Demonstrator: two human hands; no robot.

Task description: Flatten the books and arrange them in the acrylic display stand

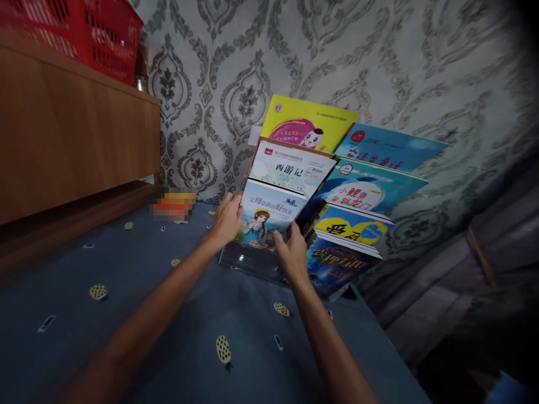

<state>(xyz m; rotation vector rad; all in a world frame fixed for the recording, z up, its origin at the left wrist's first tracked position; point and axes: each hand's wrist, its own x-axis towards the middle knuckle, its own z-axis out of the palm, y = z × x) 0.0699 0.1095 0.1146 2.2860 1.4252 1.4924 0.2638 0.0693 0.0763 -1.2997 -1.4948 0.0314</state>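
Note:
A tiered clear stand (248,264) against the wall holds several children's books. My left hand (226,220) grips the left edge of the front book with a girl on its cover (269,216). My right hand (290,251) rests on the same book's lower right part, fingers curled on it. Behind it stand a white book (290,165) and a yellow book (309,123). To the right sit blue and yellow books (362,193), overlapping in rows.
A wooden cabinet (71,134) stands at left with a red basket (84,31) on top. The stand rests on a blue patterned cloth (168,314). An orange blurred object (172,205) lies near the wall. Patterned wallpaper (379,62) rises behind.

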